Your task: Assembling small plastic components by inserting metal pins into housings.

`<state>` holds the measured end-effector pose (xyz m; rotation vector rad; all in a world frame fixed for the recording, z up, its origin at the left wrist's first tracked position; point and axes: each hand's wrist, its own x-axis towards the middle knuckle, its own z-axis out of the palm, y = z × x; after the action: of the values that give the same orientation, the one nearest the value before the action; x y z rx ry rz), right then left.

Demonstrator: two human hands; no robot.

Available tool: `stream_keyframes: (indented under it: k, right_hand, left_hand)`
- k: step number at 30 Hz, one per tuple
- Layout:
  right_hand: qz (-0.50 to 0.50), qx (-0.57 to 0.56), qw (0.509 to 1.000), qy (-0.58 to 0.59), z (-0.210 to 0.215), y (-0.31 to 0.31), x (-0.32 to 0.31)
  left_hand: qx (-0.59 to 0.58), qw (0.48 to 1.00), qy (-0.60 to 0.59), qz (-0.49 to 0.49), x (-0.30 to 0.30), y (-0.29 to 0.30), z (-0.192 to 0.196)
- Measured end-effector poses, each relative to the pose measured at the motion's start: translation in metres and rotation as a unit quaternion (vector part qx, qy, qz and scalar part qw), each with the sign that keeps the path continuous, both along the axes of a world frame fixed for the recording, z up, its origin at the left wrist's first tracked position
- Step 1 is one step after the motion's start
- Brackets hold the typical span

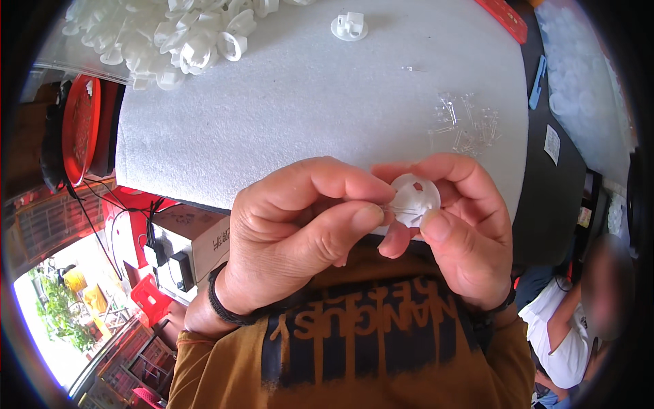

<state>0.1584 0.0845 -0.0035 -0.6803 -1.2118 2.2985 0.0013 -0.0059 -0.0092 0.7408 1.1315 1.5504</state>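
Observation:
My right hand (473,235) holds a small round translucent white plastic cap (424,198) between thumb and fingers, its hollow side showing. Thin wire leads (400,208), which look like those of an LED, run from the cap to the pinched thumb and forefinger of my left hand (293,228). The LED's head is hard to make out against the cap. Both hands meet just above the near edge of the table. Beyond them lies a loose pile of clear LEDs (466,126) with thin leads, and one single LED (411,68) farther off.
A big heap of white plastic caps (197,37) fills the far left. One cap (350,28) stands alone on the grey foam mat (272,109). At the right lie a blue tool (537,82) and a bag of white parts (582,68). Another person (562,341) sits at the lower right.

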Motion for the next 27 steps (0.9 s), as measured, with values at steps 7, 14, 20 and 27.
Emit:
stream_keyframes:
  k: [7, 14, 20, 27]
  right_hand:
    - [-0.017, 0.011, 0.999, 0.040, -0.005, -0.002, -0.001]
    - [-0.032, -0.002, 0.998, 0.057, -0.005, -0.001, 0.001]
    - [-0.034, -0.004, 0.998, 0.058, -0.006, 0.001, 0.005]
    - [-0.046, 0.037, 0.997, 0.057, -0.004, 0.002, 0.007]
  left_hand:
    - [-0.001, 1.000, 0.010, 0.009, 0.001, 0.002, 0.001]
    - [0.026, 0.998, 0.054, 0.000, 0.003, 0.005, -0.001]
    - [0.039, 0.989, 0.144, -0.022, 0.000, 0.005, 0.001]
    - [0.043, 0.979, 0.196, -0.035, -0.002, 0.005, 0.007]
